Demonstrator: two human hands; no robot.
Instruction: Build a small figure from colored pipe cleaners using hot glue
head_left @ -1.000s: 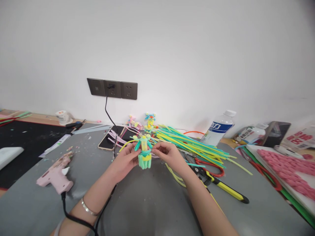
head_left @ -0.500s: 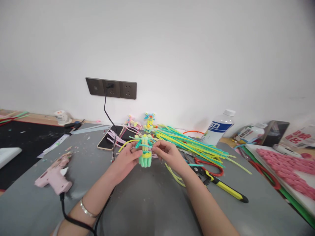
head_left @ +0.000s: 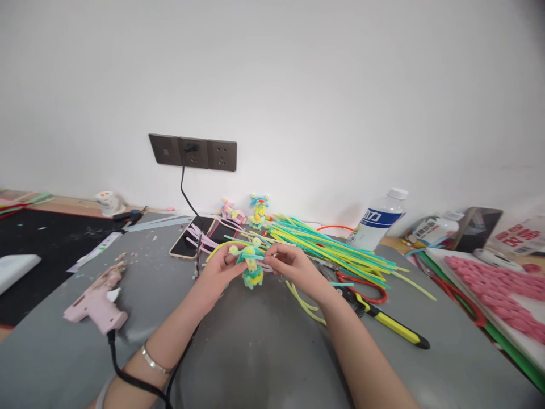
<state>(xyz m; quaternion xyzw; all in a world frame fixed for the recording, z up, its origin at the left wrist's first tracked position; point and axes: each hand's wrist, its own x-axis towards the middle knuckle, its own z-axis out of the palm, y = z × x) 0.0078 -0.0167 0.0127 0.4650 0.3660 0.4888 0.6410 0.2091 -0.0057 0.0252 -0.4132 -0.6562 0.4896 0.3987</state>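
Observation:
A small green and yellow pipe cleaner figure, with round pale knobs on top, is held up between my two hands. My left hand is closed on its left side, thumb and fingers pinching it. My right hand pinches at its right side, on a short pale blue and lilac pipe cleaner piece that sticks out there. Behind it, a blue and yellow pipe cleaner figure stands by the wall, with a pink one lying beside it.
Loose yellow and green pipe cleaners lie right of centre, near yellow-handled pliers and red-handled scissors. A pink glue gun rests at left with its cord under my forearm. A phone and a bottle are further back.
The figure between my hands has been turned and tilted, so its knobbed top now shows and its green lower end points less toward me. Both hands stay in nearly the same place.

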